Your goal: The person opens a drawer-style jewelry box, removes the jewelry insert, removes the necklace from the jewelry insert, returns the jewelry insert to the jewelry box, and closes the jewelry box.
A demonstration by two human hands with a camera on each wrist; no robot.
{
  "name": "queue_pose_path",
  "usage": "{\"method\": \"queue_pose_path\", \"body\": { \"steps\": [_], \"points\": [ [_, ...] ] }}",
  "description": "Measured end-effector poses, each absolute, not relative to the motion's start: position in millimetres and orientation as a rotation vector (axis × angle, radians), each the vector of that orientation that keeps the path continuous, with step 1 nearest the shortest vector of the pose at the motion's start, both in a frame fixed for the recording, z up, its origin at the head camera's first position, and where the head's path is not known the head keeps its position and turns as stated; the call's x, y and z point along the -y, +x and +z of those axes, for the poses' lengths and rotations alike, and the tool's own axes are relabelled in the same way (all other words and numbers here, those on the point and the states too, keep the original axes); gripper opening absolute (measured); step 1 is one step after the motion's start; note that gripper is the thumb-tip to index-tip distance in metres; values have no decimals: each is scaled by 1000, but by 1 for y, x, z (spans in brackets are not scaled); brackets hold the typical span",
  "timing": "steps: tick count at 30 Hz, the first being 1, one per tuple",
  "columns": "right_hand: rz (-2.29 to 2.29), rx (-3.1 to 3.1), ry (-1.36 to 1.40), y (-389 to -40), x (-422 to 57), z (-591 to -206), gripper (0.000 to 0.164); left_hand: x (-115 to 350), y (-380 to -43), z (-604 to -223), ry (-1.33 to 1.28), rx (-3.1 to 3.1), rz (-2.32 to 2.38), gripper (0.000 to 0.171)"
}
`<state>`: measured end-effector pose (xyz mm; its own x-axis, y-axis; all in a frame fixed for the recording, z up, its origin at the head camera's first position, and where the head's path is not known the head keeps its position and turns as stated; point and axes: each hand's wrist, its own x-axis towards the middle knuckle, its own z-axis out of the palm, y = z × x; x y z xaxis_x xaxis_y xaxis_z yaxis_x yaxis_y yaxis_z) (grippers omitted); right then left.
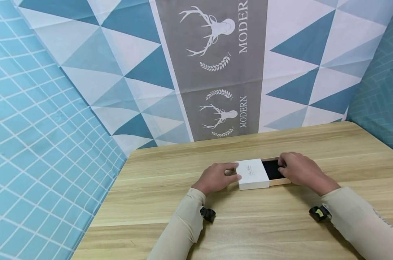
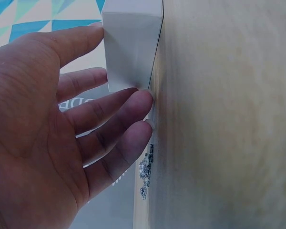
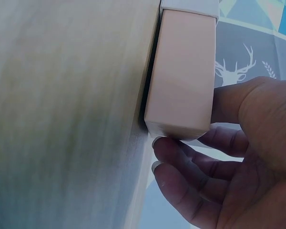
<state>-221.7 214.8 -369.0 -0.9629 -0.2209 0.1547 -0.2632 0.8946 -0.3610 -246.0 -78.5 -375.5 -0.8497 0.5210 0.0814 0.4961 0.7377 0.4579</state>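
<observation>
A small white box sleeve (image 1: 253, 173) with fine lettering on top lies on the wooden table. Out of its right side extends a tan inner drawer (image 1: 280, 181) with a black lining (image 1: 271, 170). My left hand (image 1: 217, 176) holds the sleeve's left end, thumb and forefinger spread to its two corners. In the left wrist view, the other fingers (image 2: 128, 152) curve loosely beside the box end. My right hand (image 1: 300, 169) grips the drawer's right end, thumb over the wall. The right wrist view shows fingers (image 3: 181, 176) curled below the drawer's end face.
The wooden table (image 1: 248, 231) extends around the box on all sides. Behind it hangs a patterned cloth (image 1: 222, 79) with deer heads and triangles. A blue gridded cloth (image 1: 37, 144) borders the left side, and a teal cloth (image 1: 381, 97) the right.
</observation>
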Motion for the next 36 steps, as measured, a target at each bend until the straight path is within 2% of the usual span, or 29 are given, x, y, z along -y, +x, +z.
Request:
{"method": "queue_pose_path", "body": {
  "steps": [36],
  "points": [
    [574,2936,409,-222,-212,-369,9,78,-248,-377,843,-2881,737,51]
  ]
}}
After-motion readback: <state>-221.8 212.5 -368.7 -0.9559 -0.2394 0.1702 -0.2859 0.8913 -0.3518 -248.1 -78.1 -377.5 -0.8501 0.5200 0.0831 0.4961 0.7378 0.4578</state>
